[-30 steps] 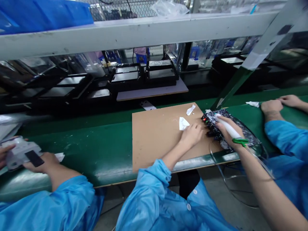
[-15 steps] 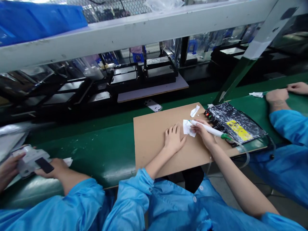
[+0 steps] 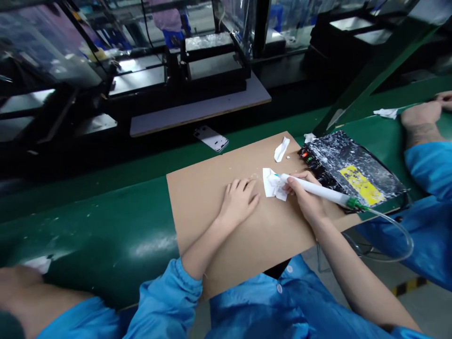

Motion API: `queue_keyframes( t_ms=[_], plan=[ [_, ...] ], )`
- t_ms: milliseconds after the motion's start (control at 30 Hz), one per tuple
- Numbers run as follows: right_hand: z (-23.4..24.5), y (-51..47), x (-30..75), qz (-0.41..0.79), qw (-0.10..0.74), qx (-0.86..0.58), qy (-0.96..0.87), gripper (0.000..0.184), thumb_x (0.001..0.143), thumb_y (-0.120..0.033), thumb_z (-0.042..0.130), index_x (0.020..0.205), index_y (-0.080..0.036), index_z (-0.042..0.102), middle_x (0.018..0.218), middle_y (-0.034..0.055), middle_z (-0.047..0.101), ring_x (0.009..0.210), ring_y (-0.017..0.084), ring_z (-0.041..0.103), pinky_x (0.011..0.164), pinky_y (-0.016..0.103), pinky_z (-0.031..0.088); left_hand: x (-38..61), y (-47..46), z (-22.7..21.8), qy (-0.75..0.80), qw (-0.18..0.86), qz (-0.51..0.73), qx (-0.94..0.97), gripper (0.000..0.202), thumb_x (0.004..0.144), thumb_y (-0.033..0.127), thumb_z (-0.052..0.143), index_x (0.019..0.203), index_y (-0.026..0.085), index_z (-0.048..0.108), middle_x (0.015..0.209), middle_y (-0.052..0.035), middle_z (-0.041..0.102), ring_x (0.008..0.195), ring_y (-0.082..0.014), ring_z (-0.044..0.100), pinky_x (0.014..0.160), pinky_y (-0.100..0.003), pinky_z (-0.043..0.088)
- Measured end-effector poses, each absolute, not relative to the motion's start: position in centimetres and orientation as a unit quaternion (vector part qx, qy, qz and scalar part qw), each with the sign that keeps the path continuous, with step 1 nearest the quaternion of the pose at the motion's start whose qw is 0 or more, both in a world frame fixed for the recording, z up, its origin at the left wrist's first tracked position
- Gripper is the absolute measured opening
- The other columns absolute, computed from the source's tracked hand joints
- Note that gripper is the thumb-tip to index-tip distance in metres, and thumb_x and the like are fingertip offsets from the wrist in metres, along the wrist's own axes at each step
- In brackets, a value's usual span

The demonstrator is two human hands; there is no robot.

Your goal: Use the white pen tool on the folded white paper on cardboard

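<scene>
My right hand (image 3: pixel 306 197) is closed round a white dispensing syringe (image 3: pixel 318 189) with a green fitting and a clear hose at its back end. The syringe's tip points left, over a crumpled white paper (image 3: pixel 272 184) on the brown cardboard sheet (image 3: pixel 219 256). Flat on the same cardboard, left of the paper, rests my left hand (image 3: pixel 238 201), fingers spread and holding nothing. A second scrap of paper (image 3: pixel 281 149) lies farther back, beside a small white bit.
A paint-splattered black control box (image 3: pixel 353 165) with lit indicators stands at the right. A phone-shaped panel (image 3: pixel 212 138) lies behind the cardboard. Co-workers' arms reach in at both sides: a hand (image 3: pixel 422 115) at right, a forearm (image 3: pixel 45 301) at left. A green post (image 3: pixel 374 75) rises behind the box.
The camera view has tilted down and shifted, so the upper shelf has left the picture. Both my hands keep nearly the same places on the cardboard, the syringe still in the right.
</scene>
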State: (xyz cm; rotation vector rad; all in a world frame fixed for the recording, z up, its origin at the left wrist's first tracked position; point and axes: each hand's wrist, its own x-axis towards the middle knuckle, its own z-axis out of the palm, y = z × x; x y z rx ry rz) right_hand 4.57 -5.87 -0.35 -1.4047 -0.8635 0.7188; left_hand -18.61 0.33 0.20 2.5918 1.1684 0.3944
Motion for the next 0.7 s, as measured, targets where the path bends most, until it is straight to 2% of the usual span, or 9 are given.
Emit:
queue_keyframes(
  t_ms=[133,300,467,700],
  plan=[
    [-0.1,-5.9,4.6,0.313,0.618,-0.618,-0.373,0.038,0.091,-0.064,0.087,0.094,-0.03,0.069,0.076,0.0011,0.08,0.069,0.026,0.075,0.063,0.038,0.058,-18.8,0.7,0.5,0.401,0.154,0.137,0.893,0.042,0.113,0.039,0.057,0.15,0.02,0.064,0.146,-0.0115,0.071,0.132,-0.0327,0.062,0.11,-0.049,0.054],
    [0.2,-6.0,4.5,0.315,0.603,-0.622,-0.388,0.038,0.091,-0.064,0.088,0.094,-0.031,0.069,0.078,0.0024,0.081,0.069,0.026,0.075,0.064,0.04,0.062,-20.0,3.2,1.8,0.388,0.224,0.163,0.879,0.034,0.112,0.035,0.055,0.142,0.023,0.068,0.138,-0.009,0.073,0.126,-0.0275,0.068,0.114,-0.045,0.056],
    [0.2,-6.0,4.3,0.309,0.6,-0.628,-0.387,0.04,0.091,-0.065,0.087,0.094,-0.03,0.069,0.078,0.0032,0.081,0.067,0.026,0.075,0.06,0.039,0.062,-21.8,6.3,2.9,0.442,0.264,0.178,0.839,0.031,0.112,0.036,0.054,0.133,0.021,0.071,0.136,-0.0086,0.073,0.112,-0.0231,0.074,0.108,-0.043,0.061],
    [0.0,-6.2,4.3,0.293,0.594,-0.635,-0.398,0.04,0.092,-0.064,0.087,0.095,-0.028,0.069,0.08,0.0038,0.081,0.068,0.025,0.075,0.061,0.037,0.062,-23.2,7.2,3.2,0.441,0.225,0.141,0.857,0.036,0.112,0.037,0.053,0.138,0.019,0.069,0.14,-0.0112,0.068,0.134,-0.0292,0.064,0.121,-0.047,0.053]
  ],
)
